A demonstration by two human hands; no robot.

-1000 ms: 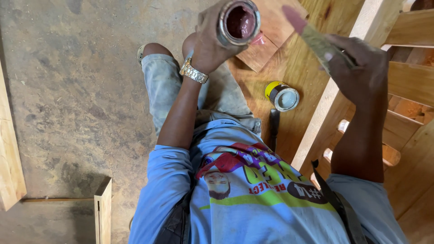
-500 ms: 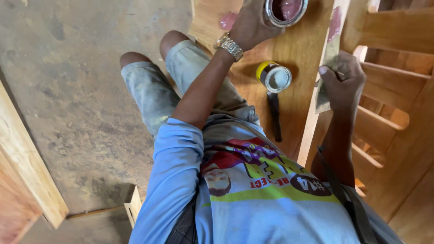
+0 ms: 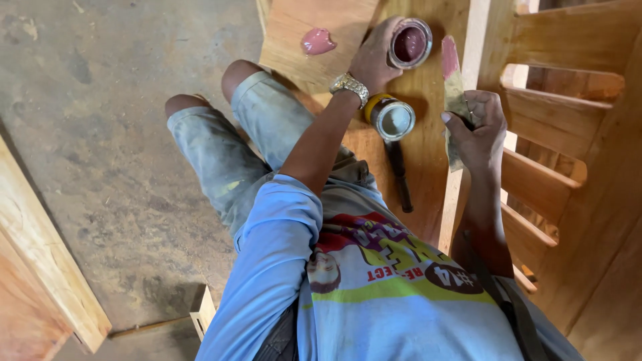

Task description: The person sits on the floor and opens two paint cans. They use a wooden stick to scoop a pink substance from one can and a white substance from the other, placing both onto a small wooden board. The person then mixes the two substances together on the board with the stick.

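My left hand (image 3: 376,59) grips a small round tin of pink-brown filler (image 3: 410,43), set low over a wooden panel (image 3: 428,113). My right hand (image 3: 476,127) holds a flat putty knife (image 3: 455,90) upright, its tip smeared with pink paste, against a pale wooden rail (image 3: 471,40). A blob of the same paste (image 3: 317,41) lies on a small board (image 3: 334,27) to the left of the tin. A second tin with a yellow rim (image 3: 392,118) stands on the panel below my left wrist.
A dark-handled tool (image 3: 399,175) lies on the panel below the yellow-rimmed tin. Slatted wooden furniture (image 3: 555,134) fills the right side. Bare concrete floor (image 3: 100,134) spreads to the left, with a wooden plank (image 3: 40,267) at the lower left.
The view has swung, so the floor and plank sit differently. My left hand has lowered the filler tin toward the panel. My right hand has turned the putty knife upright by the rail.
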